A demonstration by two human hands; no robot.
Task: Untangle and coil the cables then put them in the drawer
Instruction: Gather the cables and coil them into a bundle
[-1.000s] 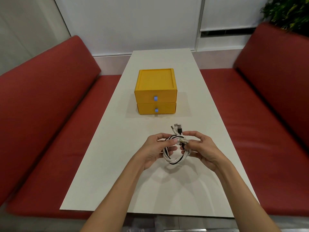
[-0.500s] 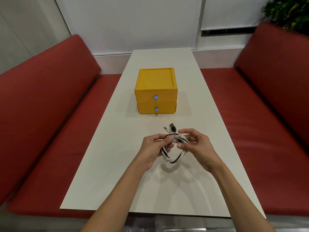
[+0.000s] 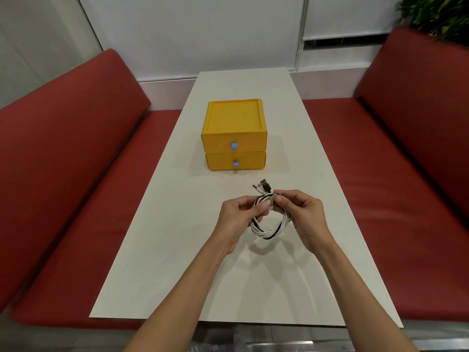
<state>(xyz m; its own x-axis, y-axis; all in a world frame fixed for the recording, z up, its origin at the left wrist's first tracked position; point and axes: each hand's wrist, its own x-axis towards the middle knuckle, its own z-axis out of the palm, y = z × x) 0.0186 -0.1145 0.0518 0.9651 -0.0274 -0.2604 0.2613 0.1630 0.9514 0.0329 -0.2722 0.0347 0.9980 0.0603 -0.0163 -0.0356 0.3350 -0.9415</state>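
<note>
At frame centre a square yellow drawer unit [image 3: 234, 138] with two closed drawers, contents hidden, sits on a smooth white table [image 3: 162, 224], while just below it the left hand [image 3: 237, 219] and right hand [image 3: 303, 217] pinch a round coil of white and black cables [image 3: 269, 223] above the tabletop, plugs sticking up.

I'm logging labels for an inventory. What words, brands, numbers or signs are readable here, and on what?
No text can be read.
On the yellow two-drawer box: none, only plain blue pull tabs.
On the cables: plugs too small to show any marking.
On the shiny surface below the table's near edge: faint marks, too blurred to read.
</note>
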